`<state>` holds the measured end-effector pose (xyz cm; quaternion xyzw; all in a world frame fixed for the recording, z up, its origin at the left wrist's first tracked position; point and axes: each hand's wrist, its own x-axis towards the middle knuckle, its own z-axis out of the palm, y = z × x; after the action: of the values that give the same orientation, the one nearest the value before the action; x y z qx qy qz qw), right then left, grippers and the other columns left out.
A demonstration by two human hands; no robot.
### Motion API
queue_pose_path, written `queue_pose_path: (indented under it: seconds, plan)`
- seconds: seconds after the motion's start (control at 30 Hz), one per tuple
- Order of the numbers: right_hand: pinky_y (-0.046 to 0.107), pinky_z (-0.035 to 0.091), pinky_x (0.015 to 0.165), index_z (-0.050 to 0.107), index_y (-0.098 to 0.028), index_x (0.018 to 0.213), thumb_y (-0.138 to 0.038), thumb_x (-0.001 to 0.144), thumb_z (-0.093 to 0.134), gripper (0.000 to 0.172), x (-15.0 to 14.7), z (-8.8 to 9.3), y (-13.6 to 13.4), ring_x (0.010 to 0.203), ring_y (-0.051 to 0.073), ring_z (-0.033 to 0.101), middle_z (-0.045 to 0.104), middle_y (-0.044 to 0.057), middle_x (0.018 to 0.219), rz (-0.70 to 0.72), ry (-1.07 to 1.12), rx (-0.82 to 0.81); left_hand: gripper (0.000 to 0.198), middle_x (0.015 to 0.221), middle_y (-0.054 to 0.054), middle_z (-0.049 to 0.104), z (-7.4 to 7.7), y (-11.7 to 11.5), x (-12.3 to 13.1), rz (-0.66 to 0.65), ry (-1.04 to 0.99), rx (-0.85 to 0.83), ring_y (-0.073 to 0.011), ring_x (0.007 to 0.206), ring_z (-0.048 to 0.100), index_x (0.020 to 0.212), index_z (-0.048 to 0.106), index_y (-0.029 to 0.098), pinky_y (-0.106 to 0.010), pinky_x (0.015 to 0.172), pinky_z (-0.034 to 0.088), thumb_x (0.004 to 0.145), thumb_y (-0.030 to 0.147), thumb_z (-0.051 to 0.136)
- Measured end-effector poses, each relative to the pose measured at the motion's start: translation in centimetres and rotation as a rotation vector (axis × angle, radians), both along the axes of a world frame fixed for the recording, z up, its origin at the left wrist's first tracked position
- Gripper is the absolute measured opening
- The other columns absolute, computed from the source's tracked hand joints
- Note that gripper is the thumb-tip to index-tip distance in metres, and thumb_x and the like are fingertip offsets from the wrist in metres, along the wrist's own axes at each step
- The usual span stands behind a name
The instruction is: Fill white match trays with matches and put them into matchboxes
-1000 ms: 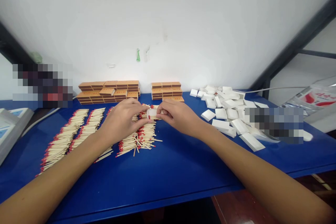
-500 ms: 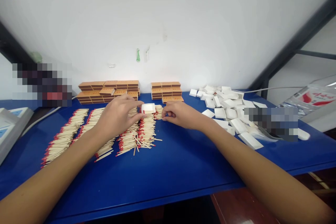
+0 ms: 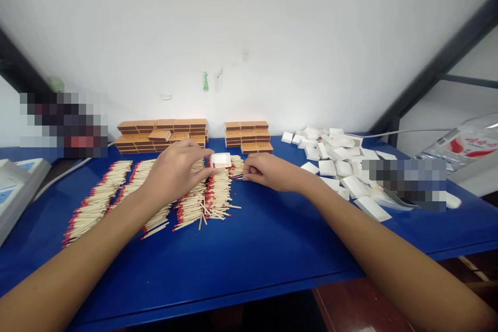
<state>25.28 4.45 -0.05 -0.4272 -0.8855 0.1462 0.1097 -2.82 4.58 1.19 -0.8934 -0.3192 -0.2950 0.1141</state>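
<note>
Left hand [image 3: 175, 167]: thumb and fingers closed around a small white tray [image 3: 221, 159], gripping it by its left end. Tray is held over the upper end of a row of matches [image 3: 219, 194], hollow side in view.

Right hand [image 3: 268, 172]: just to the right of the tray and apart from it, fingers curled narrowly inward, tips by the matches there. From where I stand I cannot tell whether a match is pinched between them.

Matches lie in several slanting rows on the blue table [image 3: 249, 259], red heads mostly leftward; a few cross at the near end of the row below the tray.

Along the wall [image 3: 249, 36]: two stacks of orange matchboxes, the left stack [image 3: 136, 141] wider than the right stack [image 3: 248, 138]. To the right, a loose heap of white trays [image 3: 342, 153], lying at mixed angles.
</note>
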Motion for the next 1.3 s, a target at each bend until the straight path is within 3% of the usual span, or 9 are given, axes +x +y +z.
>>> queue_pose_path:
  seconds: [0.4, 0.57, 0.7, 0.93, 1.3]
  plan:
    - [0.028, 0.033, 0.066, 0.064, -0.018, 0.093, -0.019, 0.095, 0.067, 0.003, -0.8, 0.1, -0.6, 0.075, 0.016, 0.052, 0.065, 0.005, 0.09, -0.013, 0.022, 0.02, 0.039, 0.1, -0.012, 0.075, 0.2, -0.3, 0.2, 0.0, -0.004, -0.026, -0.0267, 0.1, 0.068, 0.114, 0.075, 0.016, -0.039, 0.086, 0.055, 0.095, 0.05, 0.07]
    - [0.029, 0.034, 0.067, 0.064, -0.017, 0.087, -0.018, 0.097, 0.064, 0.01, -0.9, 0.2, -0.6, 0.077, 0.016, 0.055, 0.066, 0.006, 0.091, 0.01, 0.011, 0.019, 0.037, 0.1, -0.011, 0.075, 0.2, -0.3, 0.2, -0.004, -0.017, -0.042, -0.0267, 0.1, 0.068, 0.114, 0.076, 0.018, -0.039, 0.086, 0.056, 0.095, 0.05, 0.071]
    - [0.028, 0.033, 0.066, 0.065, -0.018, 0.093, -0.019, 0.096, 0.067, 0.004, -0.8, 0.2, -0.5, 0.075, 0.016, 0.053, 0.066, 0.005, 0.09, -0.007, 0.02, 0.023, 0.039, 0.1, -0.013, 0.075, 0.3, -0.3, 0.3, -0.009, -0.023, -0.05, -0.0278, 0.098, 0.068, 0.114, 0.076, 0.016, -0.04, 0.085, 0.056, 0.095, 0.049, 0.071]
    - [0.029, 0.035, 0.067, 0.06, -0.018, 0.085, -0.023, 0.099, 0.063, 0.014, -0.7, -0.3, -0.4, 0.078, 0.017, 0.056, 0.068, 0.007, 0.092, 0.004, -0.008, 0.026, 0.038, 0.098, -0.012, 0.075, 0.1, -0.3, 0.2, -0.021, -0.031, -0.039, -0.0276, 0.101, 0.068, 0.114, 0.076, 0.016, -0.04, 0.087, 0.056, 0.094, 0.047, 0.072]
    - [0.032, 0.04, 0.07, 0.065, -0.019, 0.09, -0.02, 0.098, 0.06, 0.01, 0.0, 1.5, -1.1, 0.081, 0.021, 0.061, 0.071, 0.008, 0.093, -0.042, -0.021, 0.02, 0.042, 0.108, -0.012, 0.078, -0.2, 0.2, -0.1, 0.005, -0.001, 0.004, -0.0282, 0.101, 0.072, 0.113, 0.078, 0.02, -0.043, 0.09, 0.056, 0.093, 0.056, 0.07]
